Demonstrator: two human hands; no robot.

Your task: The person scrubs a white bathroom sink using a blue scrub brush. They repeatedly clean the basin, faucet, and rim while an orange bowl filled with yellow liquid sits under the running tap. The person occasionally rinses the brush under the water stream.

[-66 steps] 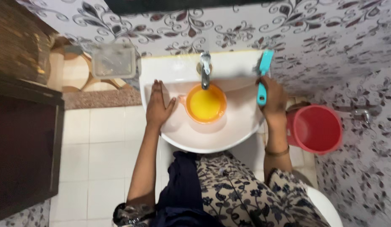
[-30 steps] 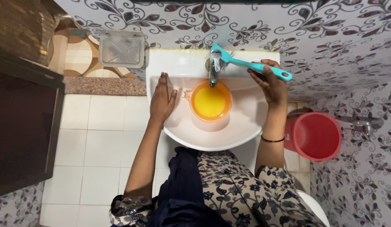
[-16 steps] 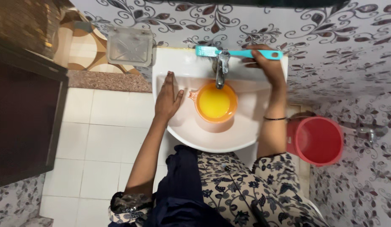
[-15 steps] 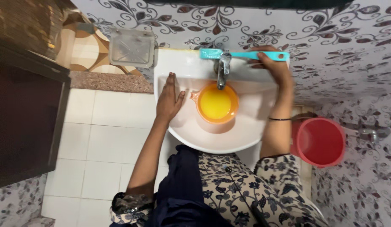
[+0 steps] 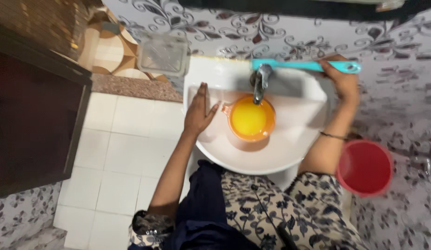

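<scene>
No packages, labels, signs or screens show anywhere here

White basin [image 5: 271, 157] w/ orange mug [image 5: 250, 119] inside, under tap [image 5: 260, 83].

The left hand [image 5: 199, 112] is laid flat, palm down, with the fingers extended together toward the far side and the thumb spread to the right. The left forearm is stretched straight from the near left, bare up to a patterned sleeve at the elbow. The right hand [image 5: 343, 82] is raised at the far right, its fingers curled into a closed grip. The right forearm is angled up from the near side, and a thin dark bangle is worn at the wrist.
</scene>
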